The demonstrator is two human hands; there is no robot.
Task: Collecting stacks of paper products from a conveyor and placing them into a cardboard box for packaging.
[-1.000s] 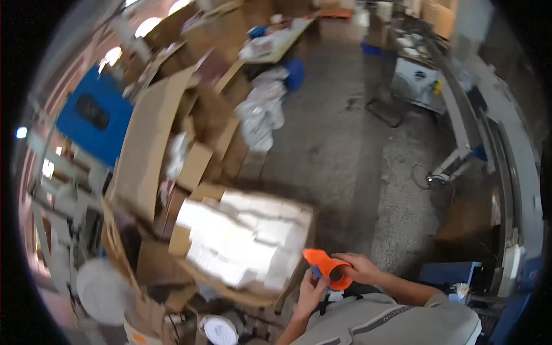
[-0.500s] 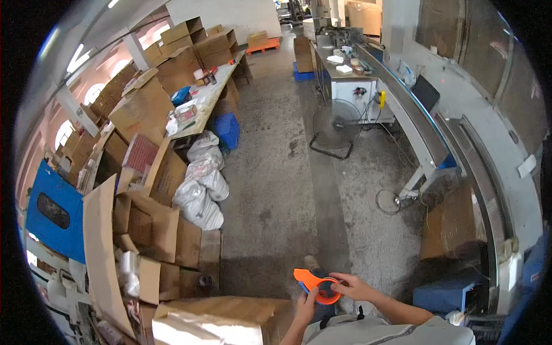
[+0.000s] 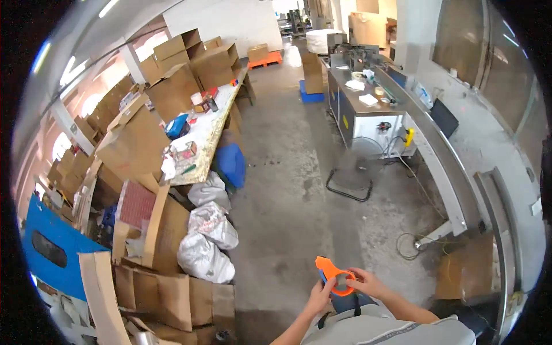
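An orange tape dispenser, with a ring-shaped body and a narrower end pointing up and away from me, is held low in front of my body. My left hand grips its left side, with the thumb on the ring. On the ring's right side, the fingers of my right hand close around the rim. A blue part shows along the dispenser's left edge. Whether a roll of tape sits inside the ring is too small to tell.
Open cardboard boxes and stuffed white sacks line the left. Beyond them stands a cluttered long table beside a blue bin. To the right are a floor fan, a conveyor and loose cables on the floor.
I have moved forward along the floor, so the sacks, table and fan appear nearer. Both hands still hold the dispenser, which sits slightly further right and higher in view.
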